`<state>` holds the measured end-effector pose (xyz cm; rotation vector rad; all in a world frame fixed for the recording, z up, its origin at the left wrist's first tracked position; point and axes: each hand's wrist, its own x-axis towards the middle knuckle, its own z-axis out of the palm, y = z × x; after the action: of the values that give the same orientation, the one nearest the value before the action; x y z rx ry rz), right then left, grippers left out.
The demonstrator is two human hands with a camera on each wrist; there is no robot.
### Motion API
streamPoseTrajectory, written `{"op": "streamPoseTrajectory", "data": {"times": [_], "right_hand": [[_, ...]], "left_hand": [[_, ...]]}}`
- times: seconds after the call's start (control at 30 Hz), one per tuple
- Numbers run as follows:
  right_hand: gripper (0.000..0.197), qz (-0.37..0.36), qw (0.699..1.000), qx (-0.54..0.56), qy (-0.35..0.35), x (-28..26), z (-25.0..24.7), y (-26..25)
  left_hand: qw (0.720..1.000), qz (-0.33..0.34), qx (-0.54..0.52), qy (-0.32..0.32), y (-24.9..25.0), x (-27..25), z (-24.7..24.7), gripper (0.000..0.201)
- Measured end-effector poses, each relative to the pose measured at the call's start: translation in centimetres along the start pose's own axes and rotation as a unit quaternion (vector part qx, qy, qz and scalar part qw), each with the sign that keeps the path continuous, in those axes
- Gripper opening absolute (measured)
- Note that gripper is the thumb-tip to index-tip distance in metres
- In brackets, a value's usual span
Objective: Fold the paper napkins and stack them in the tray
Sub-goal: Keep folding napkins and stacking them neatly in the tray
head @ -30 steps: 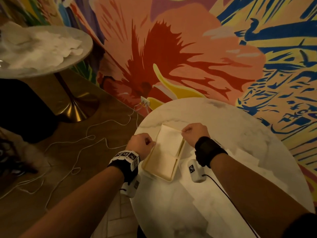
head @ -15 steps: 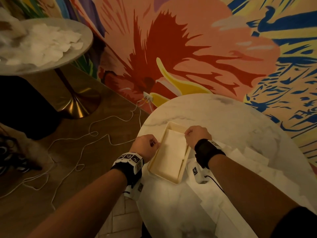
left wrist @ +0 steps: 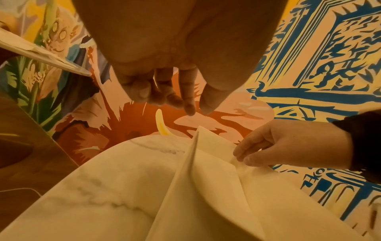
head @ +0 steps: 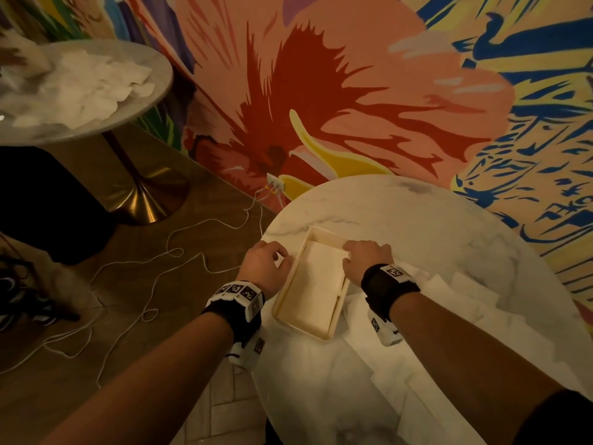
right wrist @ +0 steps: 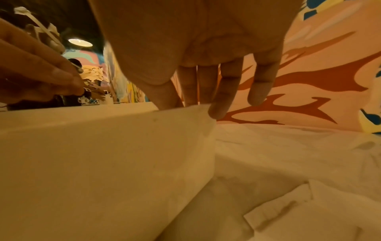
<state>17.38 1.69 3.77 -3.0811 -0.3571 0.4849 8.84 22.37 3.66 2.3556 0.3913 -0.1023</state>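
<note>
Folded napkin (head: 322, 271) lies inside the tray (head: 333, 322) on the bench (head: 433, 226), long axis running away from the person. Right hand (head: 365, 260) pinches its far right corner; left hand (head: 266, 268), loosely curled and holding nothing, hovers just left of the tray.

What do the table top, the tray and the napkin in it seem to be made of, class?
Table top: looks like polished marble, or an imitation; white with grey veins and a soft sheen.
Tray: probably plastic; cream, smooth, with thin rigid walls and rounded corners.
Napkin: paper; thin, matt white, lying flat with straight folded edges.
</note>
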Motion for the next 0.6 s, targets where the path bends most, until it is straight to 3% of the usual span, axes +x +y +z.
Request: {"op": "streamPoseTrajectory", "data": {"times": [0.17, 0.33, 0.6], "right_hand": [[0.030, -0.002, 0.992, 0.109, 0.065, -1.7, -1.8, 1.2], [0.017, 0.056, 0.928, 0.340, 0.140, -4.8, -2.9, 6.8], [0.012, 0.221, 0.853, 0.461, 0.103, -12.6, 1.5, 19.6]], "left_hand": [[0.999, 0.029, 0.002, 0.026, 1.6, -0.8, 0.0, 0.018], [0.993, 0.115, -0.015, 0.026, 5.4, -2.1, 1.6, 0.015], [0.979, 0.181, -0.052, -0.082, 11.8, -6.3, 8.1, 0.013]]}}
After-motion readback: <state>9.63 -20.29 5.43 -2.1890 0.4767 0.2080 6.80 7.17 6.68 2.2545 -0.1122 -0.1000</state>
